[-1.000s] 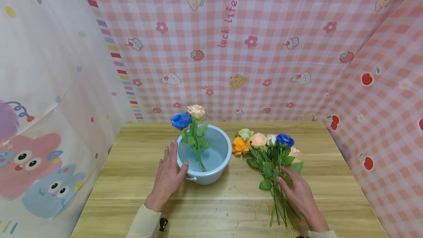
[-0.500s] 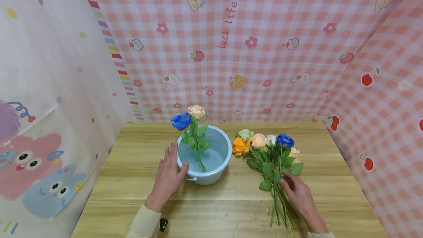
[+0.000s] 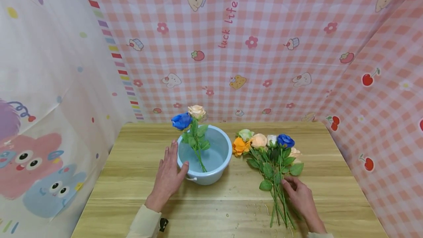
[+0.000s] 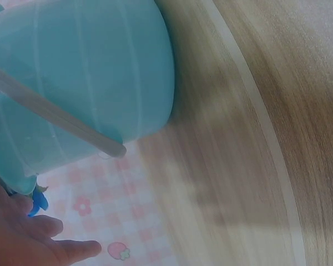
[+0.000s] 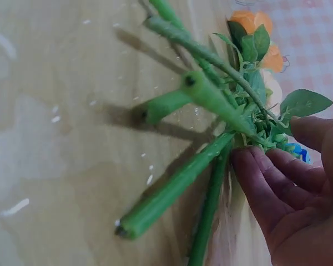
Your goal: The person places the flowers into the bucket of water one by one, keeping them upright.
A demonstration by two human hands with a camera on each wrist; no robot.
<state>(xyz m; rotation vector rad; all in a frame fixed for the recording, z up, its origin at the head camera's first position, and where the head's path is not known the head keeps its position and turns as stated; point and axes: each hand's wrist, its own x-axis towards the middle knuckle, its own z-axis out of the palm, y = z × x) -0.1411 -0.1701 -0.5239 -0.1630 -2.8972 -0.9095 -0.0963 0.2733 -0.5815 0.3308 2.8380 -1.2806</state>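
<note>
On the wooden table stands a light-blue bucket (image 3: 221,150). A blue rose (image 3: 181,121) and a cream rose (image 3: 196,111) lean in it, blooms above its far-left rim. My left hand (image 3: 168,175) rests against the bucket's left side, fingers spread and fairly straight. My right hand (image 3: 300,194) is at the stems of a flower bunch (image 3: 272,172) lying on the table. In the right wrist view, fingertips (image 5: 243,158) touch the green stems (image 5: 172,185), while the thumb (image 5: 308,130) stays apart near a leaf. The bunch has orange, peach, white, pale-green and blue blooms.
Small shiny droplets or bits (image 3: 227,215) are scattered on the table (image 3: 198,212) left of the stems. A pink checked cloth (image 3: 251,61) hangs behind, and a white patterned cloth (image 3: 82,83) on the left. The bucket's handle (image 4: 61,116) hangs down its side.
My right hand has drawn slightly back and to the right along the stems, its fingers bending more. The left hand, bucket and flowers look unmoved.
</note>
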